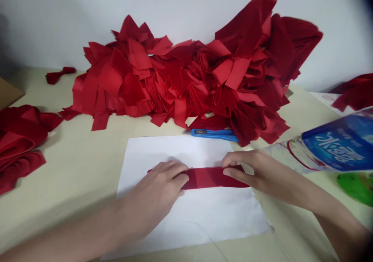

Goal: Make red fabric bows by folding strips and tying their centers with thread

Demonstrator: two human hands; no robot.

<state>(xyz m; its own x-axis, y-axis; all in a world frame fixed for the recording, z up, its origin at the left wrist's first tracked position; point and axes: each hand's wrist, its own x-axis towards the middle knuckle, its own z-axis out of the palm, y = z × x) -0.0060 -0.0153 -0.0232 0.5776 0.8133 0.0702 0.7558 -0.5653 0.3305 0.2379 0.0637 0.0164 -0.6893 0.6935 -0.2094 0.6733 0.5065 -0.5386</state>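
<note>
Head cam, L fingers [175, 172] flat on red cloth strip [210, 177], R fingers [233, 172] pinching

A plain deep-red strip [214, 177] lies on white paper [189, 219]. Behind it rises a heap [175, 75] of mixed crimson and darker red scraps. A blue knife [214, 134] shows against the cream tabletop [67, 200]; a bottle label [335, 147] is blue and white.

**A cream counter [67, 184] is carrying a big heap of red cloth strips [175, 83].**
A white paper sheet [151, 153] is lying before the heap, a blue box cutter [212, 134] is resting between them, and loose red cloth [20, 145] is sitting at the left.
</note>
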